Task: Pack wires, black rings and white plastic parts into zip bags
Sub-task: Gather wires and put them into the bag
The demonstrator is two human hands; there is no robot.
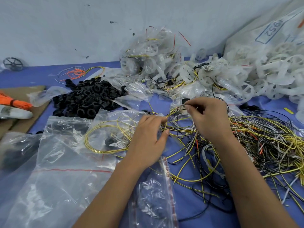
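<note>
I see my left hand (148,139) at centre, fingers curled, pinching the mouth of a clear zip bag (108,129) that holds a coiled yellow wire (98,137) and a black ring. My right hand (209,117), at about 1 o'clock from the left, pinches thin black wires (177,111) between thumb and fingertips. The loose wire tangle (263,145) spreads toward 3 o'clock. The heap of black rings (88,99) sits at 10 o'clock, white plastic wheels (271,76) at 2 o'clock, and empty zip bags (62,170) at 8 o'clock on the blue table (189,216).
</note>
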